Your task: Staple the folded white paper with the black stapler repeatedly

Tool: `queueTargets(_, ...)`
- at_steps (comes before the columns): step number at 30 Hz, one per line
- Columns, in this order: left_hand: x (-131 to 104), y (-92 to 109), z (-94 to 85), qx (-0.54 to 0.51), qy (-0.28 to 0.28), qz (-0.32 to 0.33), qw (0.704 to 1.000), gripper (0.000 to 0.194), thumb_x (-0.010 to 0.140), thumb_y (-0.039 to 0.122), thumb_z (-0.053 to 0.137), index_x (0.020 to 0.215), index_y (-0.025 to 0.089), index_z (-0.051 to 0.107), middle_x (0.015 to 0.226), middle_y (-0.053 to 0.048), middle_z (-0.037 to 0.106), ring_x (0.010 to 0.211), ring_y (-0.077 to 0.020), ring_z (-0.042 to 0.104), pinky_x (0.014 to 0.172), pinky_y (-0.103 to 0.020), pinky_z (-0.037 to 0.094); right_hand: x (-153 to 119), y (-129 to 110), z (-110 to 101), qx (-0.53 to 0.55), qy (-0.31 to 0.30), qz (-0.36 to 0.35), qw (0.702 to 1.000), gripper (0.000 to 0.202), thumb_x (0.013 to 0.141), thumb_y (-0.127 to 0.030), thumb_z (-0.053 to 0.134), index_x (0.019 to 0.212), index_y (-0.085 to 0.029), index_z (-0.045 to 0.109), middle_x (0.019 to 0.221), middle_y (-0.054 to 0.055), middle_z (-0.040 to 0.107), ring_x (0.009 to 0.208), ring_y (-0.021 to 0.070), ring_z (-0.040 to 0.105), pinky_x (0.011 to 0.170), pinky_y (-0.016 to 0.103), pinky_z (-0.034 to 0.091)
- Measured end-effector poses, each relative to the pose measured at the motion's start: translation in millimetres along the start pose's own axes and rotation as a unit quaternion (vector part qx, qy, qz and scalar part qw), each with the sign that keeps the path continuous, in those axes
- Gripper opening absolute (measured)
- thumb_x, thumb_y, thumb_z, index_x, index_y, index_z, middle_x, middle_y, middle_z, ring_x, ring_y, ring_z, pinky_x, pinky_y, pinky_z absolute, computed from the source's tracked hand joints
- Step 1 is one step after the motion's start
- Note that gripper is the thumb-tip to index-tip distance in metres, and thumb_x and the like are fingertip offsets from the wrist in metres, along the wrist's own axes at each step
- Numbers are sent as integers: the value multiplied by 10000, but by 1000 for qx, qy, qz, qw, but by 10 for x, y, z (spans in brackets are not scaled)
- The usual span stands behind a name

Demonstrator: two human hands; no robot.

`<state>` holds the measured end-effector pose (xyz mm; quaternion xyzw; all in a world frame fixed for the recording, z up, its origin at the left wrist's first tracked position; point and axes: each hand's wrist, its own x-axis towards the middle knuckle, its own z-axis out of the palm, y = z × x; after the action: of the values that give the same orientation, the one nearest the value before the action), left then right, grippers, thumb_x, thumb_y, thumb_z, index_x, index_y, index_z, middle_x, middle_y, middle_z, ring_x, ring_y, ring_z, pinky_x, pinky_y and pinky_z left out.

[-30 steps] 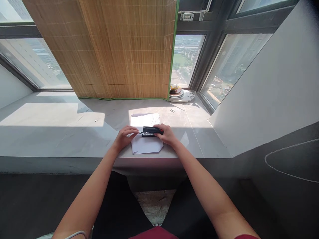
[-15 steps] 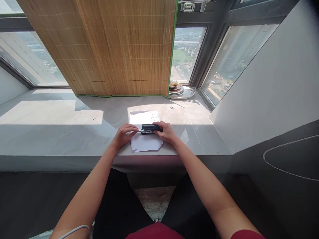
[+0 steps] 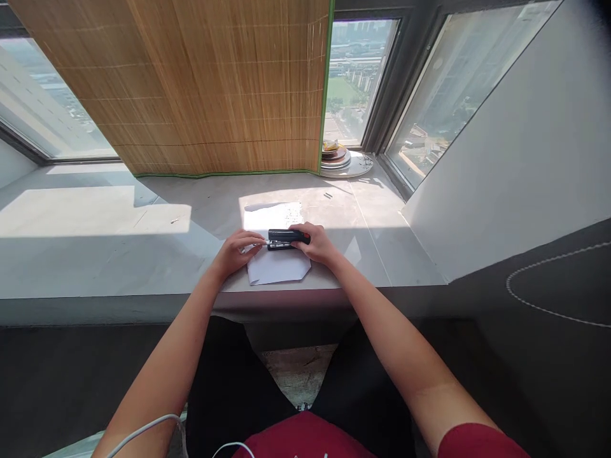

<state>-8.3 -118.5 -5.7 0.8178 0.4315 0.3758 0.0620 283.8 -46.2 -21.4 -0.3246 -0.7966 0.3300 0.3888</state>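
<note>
In the head view, the right hand [image 3: 317, 245] is wrapped around the rear end of a black, oblong stapler [image 3: 285, 237] that lies crosswise over a white sheet of paper [image 3: 277, 267] near the front edge of the pale grey stone windowsill [image 3: 119, 254]. The left hand [image 3: 233, 251] rests on the left part of the sheet, its fingertips [image 3: 255, 241] pinched together at the stapler's metal front end. Farther back in the same view, a brown bamboo blind with green edging [image 3: 214, 89] hangs down to the sill, and a stack of round plates [image 3: 340, 160] sits in the window corner, well apart from the hands.
</note>
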Motion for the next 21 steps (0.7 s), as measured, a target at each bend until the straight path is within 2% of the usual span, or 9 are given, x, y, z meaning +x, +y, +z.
queueTargets(4,-3,18,-14,6,30,-20,999,137,1012,293,732,924,237,820,1009,-56,842,923,-225,771,895,-407,606,9,7,-2,8,16,23,1000,386,809,-122,802,1178,-232,826,1033,57,771,928,242,678,889,395,549)
queueTargets(8,-20,10,-3,-19,39,-18,999,132,1015,289,728,926,233,808,1012,-54,838,946,-224,780,884,-391,623,13,20,-13,32,28,42,998,377,797,-147,782,1158,-245,824,1044,49,778,951,246,680,908,404,555)
queueTargets(12,-55,-16,-6,-45,75,-44,995,150,984,385,793,988,235,796,981,-48,817,803,-180,744,738,-326,622,14,-22,-60,102,17,6,995,342,811,-212,761,1148,-234,814,1112,62,766,1007,253,683,951,407,548)
queueTargets(14,-63,-21,-21,-60,86,-48,993,245,938,459,844,1002,232,780,959,-47,798,756,-164,713,658,-294,598,19,-72,-72,136,-8,-21,990,322,829,-258,765,1147,-227,804,1109,64,757,1029,260,679,966,410,539)
queueTargets(17,-57,-19,-45,-77,73,-39,994,388,854,546,905,1011,228,748,924,-47,758,744,-165,680,576,-265,561,36,-158,-42,159,-72,-41,984,315,862,-339,784,1156,-225,782,1099,64,748,1045,268,674,975,411,532)
queueTargets(21,-49,-28,-37,-83,33,-27,996,424,822,526,924,1035,230,707,907,-28,693,725,-157,622,540,-251,526,62,-221,41,151,-148,-57,976,324,895,-412,782,1158,-223,762,1133,72,742,1055,265,668,975,401,530)
